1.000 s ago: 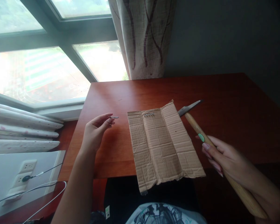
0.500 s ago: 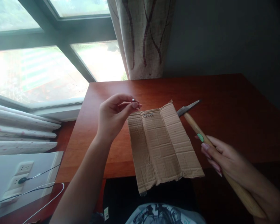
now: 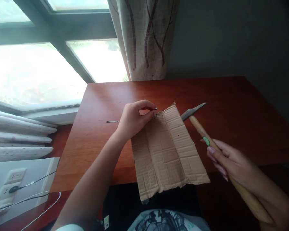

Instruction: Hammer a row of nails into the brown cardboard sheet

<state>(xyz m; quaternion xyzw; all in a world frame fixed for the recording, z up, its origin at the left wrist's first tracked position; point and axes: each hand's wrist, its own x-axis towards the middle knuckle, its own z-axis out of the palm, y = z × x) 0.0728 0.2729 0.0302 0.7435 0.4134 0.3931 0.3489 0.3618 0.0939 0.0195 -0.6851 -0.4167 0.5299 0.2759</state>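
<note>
My left hand [image 3: 137, 118] pinches a small nail [image 3: 156, 109] between thumb and fingertips; only its bright head shows. These fingers are at the top edge of a creased piece of brown cardboard [image 3: 168, 147], which lies on the table and overhangs its front edge. They cover the row of small metal bits seen there before. In my right hand [image 3: 223, 157] is the wooden handle of a hammer [image 3: 199, 126] with a green oval sticker. Its tapered metal head rests beside the cardboard's upper right edge, partly hidden by it.
Loose nails [image 3: 112, 121] lie on the reddish wooden table [image 3: 98, 99], left of my left hand. A window and curtain [image 3: 149, 38] stand behind. Wall sockets [image 3: 14, 176] with plugged-in cables are at the lower left.
My left hand has moved right with the nail, from beside the cardboard's top left corner onto its top edge. Loose nails on the table have come into sight. My right hand is almost unmoved.
</note>
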